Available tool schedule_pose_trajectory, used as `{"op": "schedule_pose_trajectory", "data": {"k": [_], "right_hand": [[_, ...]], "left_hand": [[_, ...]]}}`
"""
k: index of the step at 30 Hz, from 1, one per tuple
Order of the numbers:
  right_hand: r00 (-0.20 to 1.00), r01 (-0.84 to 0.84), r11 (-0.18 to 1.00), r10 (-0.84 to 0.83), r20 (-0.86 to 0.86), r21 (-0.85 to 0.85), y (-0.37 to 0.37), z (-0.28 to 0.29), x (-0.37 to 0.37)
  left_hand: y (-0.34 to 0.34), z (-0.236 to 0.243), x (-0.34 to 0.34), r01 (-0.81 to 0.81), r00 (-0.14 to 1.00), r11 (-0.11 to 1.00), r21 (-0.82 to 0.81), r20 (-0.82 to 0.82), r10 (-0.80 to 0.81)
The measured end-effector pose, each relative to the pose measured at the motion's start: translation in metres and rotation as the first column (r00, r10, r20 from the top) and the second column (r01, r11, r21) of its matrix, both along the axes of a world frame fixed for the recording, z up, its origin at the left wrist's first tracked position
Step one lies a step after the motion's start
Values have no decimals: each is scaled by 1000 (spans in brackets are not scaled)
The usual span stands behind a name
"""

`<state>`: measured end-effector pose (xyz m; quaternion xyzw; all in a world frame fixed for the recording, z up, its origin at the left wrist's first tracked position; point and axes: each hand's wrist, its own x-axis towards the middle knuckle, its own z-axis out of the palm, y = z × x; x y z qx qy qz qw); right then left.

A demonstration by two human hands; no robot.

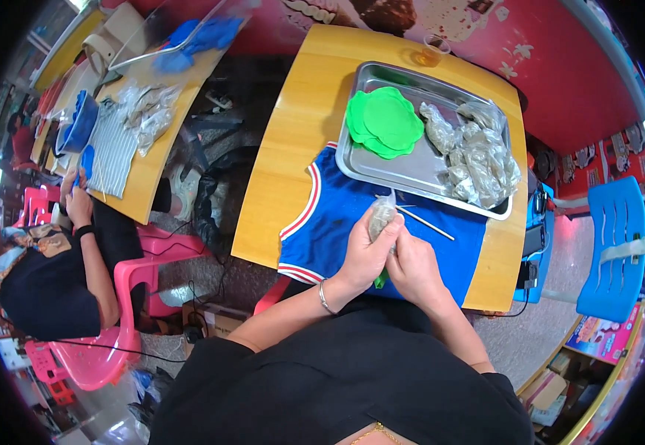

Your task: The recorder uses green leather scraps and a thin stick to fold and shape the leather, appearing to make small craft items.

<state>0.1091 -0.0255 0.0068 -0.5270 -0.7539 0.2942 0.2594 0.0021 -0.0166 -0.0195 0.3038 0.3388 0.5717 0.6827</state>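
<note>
My left hand (365, 254) is closed around a small clear plastic bag (382, 213) of greyish-brown contents, its gathered top pointing away from me. My right hand (417, 267) is closed at the lower part of the same bag, against my left. Beneath both hands lies a blue cloth garment (326, 222) with red-and-white trim, with a thin pale stick (430, 226) on it. A bit of green (380, 279) shows below my hands. Just beyond, a steel tray (351, 163) holds stacked green scalloped sheets (385, 119) and several similar filled bags (478, 156).
A cup of amber drink (432, 52) stands behind the tray on the wooden table (274, 189). At left, another person (48, 282) sits on a pink chair (122, 341) at a second table with bags and striped cloth. A blue chair (608, 245) stands right; cables run near the floor.
</note>
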Motion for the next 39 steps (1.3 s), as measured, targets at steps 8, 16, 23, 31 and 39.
{"op": "schedule_pose_trajectory", "data": {"k": [8,16,23,31,39], "right_hand": [[754,-95,904,-208,-623,-417,6,2,28],[892,-56,905,-143,-428,-421,11,7,34],[637,176,852,-480,-603,-492,16,5,39],[568,170,912,-399,-720,-372,16,15,41],[659,21,933,-283,-697,-360,13,23,37]], "left_hand": [[12,3,-11,96,990,985,142,-114,-80],[11,12,-18,229,965,964,136,-158,-207],[22,8,-28,175,979,982,69,-122,-166],[32,21,-52,93,994,991,96,-60,-88],[34,17,-48,51,998,993,104,-51,-46]]}}
